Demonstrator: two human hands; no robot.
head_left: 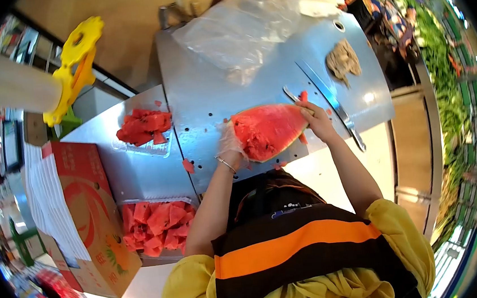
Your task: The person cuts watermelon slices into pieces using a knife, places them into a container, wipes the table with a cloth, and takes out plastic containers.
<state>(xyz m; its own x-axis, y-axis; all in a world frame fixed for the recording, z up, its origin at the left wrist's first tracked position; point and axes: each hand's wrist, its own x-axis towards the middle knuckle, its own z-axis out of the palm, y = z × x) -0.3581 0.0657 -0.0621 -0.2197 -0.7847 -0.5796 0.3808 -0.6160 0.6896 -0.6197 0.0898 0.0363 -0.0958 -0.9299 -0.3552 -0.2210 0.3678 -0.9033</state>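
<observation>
Head view: we are holding one cut watermelon (276, 123) over the metal table (196, 103), taking it as our clock's centre, twelve towards the top. Our left hand (228, 141), gloved in clear plastic, is clasping its end at nine; our right hand (320, 122) is pinching its tip at three. We are judging that a wet rind could be slipping from either hold. The long knife (327, 94) is lying bare from one to four, near our right hand, so a careless reach could be meeting its edge. The lower tray (183, 199) at eight is looking heaped; a knock could be spilling it. Counting, we are finding one watermelon, one knife, one slim metal tool (290, 93) at one, one cloth (343, 60) at two, one clear bag (239, 29) at twelve, and two trays, including the upper tray (160, 149) at nine. We are failing to count the loose pieces (188, 166) exactly.
</observation>
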